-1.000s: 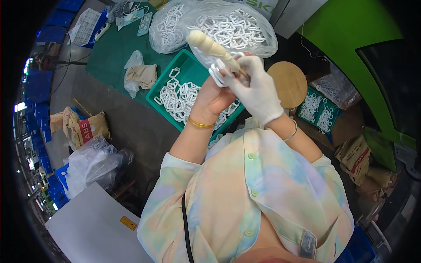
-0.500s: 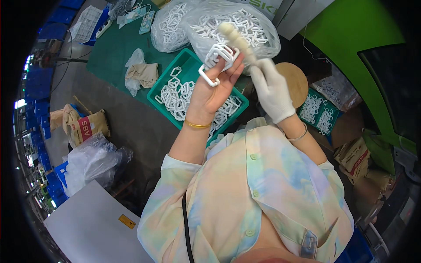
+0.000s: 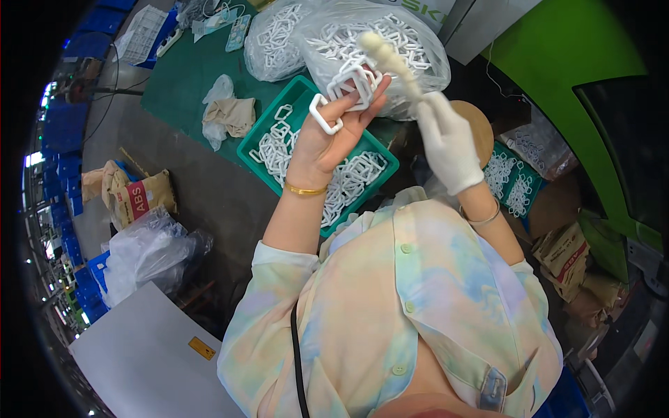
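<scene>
My bare left hand [image 3: 333,143], with a gold bangle at the wrist, is closed around several white plastic links [image 3: 357,85], raised over a green crate [image 3: 301,92]. One link [image 3: 323,115] sticks out past the thumb side. To its right, my right hand [image 3: 449,146] wears a white knitted glove. It grips a cream-coloured knobbed stick [image 3: 391,58] whose tip points up and left, near the held links; whether it touches them I cannot tell. Loose white links [image 3: 354,177] lie inside the crate, partly covered by my left forearm.
Behind my hands stand a large clear bag [image 3: 437,73] and a smaller bag [image 3: 279,35], both full of white links. A green table [image 3: 181,90] bears a beige cloth [image 3: 233,115]. At right are a round brown board [image 3: 477,132] and another link-filled green crate [image 3: 535,182].
My left hand has tilted a little left with its links. My gloved right hand has shifted slightly right, and the stick has moved with it.
</scene>
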{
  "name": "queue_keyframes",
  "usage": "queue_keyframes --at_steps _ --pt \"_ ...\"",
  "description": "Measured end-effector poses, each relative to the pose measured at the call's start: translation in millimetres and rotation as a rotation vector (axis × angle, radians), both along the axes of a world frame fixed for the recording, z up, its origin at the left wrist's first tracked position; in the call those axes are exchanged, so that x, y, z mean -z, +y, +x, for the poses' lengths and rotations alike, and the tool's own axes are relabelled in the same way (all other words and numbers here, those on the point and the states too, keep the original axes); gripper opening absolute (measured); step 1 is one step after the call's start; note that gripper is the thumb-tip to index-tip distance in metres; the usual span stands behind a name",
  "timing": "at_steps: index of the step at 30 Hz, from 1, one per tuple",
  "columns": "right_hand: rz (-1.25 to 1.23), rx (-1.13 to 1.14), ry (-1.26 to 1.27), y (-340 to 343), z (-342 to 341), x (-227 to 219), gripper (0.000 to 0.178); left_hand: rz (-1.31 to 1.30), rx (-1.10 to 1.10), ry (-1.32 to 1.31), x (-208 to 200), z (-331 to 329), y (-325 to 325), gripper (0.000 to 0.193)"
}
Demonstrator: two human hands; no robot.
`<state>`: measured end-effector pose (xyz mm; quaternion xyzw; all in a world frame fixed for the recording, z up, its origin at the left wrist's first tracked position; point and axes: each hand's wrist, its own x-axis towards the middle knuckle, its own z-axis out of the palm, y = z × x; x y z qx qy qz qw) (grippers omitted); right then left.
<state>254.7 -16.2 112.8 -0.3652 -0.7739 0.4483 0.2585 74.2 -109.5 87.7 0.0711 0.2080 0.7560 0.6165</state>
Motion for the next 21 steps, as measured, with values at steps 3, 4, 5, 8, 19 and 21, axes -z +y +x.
queue_keyframes --at_steps 3,4,5,8,19,21 --pt "0.069 -0.222 -0.029 -22.4 -3.9 -3.3 0.015 0.031 0.026 -0.132 6.6 -4.2 7.0 0.056" --pt "0.078 -0.271 -0.071 -26.0 -5.2 -4.8 0.014 0.093 0.07 -0.272 4.3 -4.7 10.1 0.056" --pt "0.071 -0.307 -0.113 -27.4 -5.9 -2.6 0.014 0.0 0.052 0.001 -3.7 -0.5 13.7 0.057" --pt "0.035 -0.288 -0.099 -21.9 -0.7 6.1 0.014 0.007 0.026 -0.077 -4.7 -14.6 16.1 0.056" --pt "-0.039 0.143 0.064 33.7 29.5 0.9 0.023 -0.1 -0.714 1.347 -39.6 -71.6 84.1 0.04" --pt "-0.058 0.113 0.069 31.6 28.0 4.4 0.023 -0.256 -0.694 1.998 9.2 -84.7 94.6 0.04"
